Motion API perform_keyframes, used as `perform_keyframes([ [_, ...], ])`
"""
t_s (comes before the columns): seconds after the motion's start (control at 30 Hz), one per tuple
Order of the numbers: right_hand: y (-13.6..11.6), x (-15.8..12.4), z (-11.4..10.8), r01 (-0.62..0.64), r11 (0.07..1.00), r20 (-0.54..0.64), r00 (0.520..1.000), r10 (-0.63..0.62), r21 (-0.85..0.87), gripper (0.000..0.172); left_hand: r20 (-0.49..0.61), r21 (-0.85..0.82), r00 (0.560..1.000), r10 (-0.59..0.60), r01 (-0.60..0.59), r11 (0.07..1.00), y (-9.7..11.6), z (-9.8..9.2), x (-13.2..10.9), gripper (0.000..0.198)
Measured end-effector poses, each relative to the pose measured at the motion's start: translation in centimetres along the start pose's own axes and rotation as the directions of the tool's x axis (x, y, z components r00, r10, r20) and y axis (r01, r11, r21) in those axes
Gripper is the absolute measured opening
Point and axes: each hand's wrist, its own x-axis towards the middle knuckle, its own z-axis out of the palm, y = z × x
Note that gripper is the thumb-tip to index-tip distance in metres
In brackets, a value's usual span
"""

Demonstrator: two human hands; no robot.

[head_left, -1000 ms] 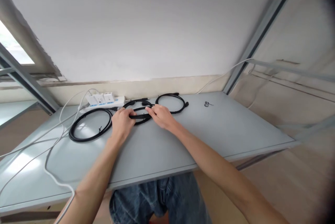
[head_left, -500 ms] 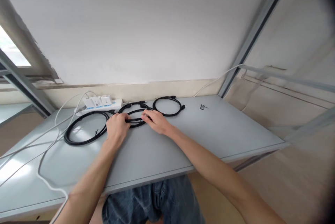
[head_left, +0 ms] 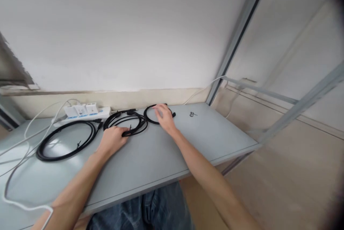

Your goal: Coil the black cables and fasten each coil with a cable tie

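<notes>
Three coils of black cable lie in a row on the grey tabletop. My left hand [head_left: 113, 137] is closed on the near edge of the middle cable coil [head_left: 138, 129], its fingers partly hidden behind the hand. A small black tie stands up from that edge. Over the right cable coil [head_left: 148, 118] is my right hand [head_left: 164, 117], its fingers apart; whether they touch the cable I cannot tell. Left of my left hand rests the larger cable coil [head_left: 48, 157], with a tie on its inner side and a plug end near the middle coil.
A white power strip [head_left: 107, 111] with several white adapters stands against the wall. White cords [head_left: 25, 206] run across the left of the grey tabletop [head_left: 150, 165]. Small black ties [head_left: 192, 114] lie to the right. Metal posts [head_left: 236, 40] rise at the right.
My right hand has left the middle coil and moved right to the right coil, its fingers opening. My left hand stays at the middle coil. The view has turned right.
</notes>
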Motion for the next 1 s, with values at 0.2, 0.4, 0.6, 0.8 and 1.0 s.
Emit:
perform_keyframes([
  [0.2,9.5,-3.5,-10.2,-0.282,0.881,-0.210,0.954,0.215,-0.379,0.028,0.026,0.060,0.999,0.031,-0.032,0.998,0.0,0.1,0.2,0.039],
  [0.4,14.1,-5.8,-14.2,-0.468,0.715,-0.253,0.883,0.395,-0.519,0.019,0.021,0.007,1.000,0.015,-0.015,1.000,-0.5,1.1,0.5,0.035],
  [0.6,15.1,-6.1,-13.5,-0.487,0.638,-0.208,0.861,0.464,-0.597,0.012,0.020,0.027,1.000,-0.003,0.003,1.000,-0.7,1.1,0.6,0.037],
  [0.8,15.2,-6.5,-13.6,-0.461,0.577,-0.159,0.853,0.497,-0.674,0.012,0.010,-0.001,1.000,-0.019,0.019,1.000,-0.7,0.8,0.6,0.034],
  [1.0,14.9,-6.4,-13.4,-0.421,0.583,-0.134,0.872,0.470,-0.695,0.014,0.004,-0.002,1.000,-0.015,0.015,1.000,-0.6,0.5,0.4,0.036],
])
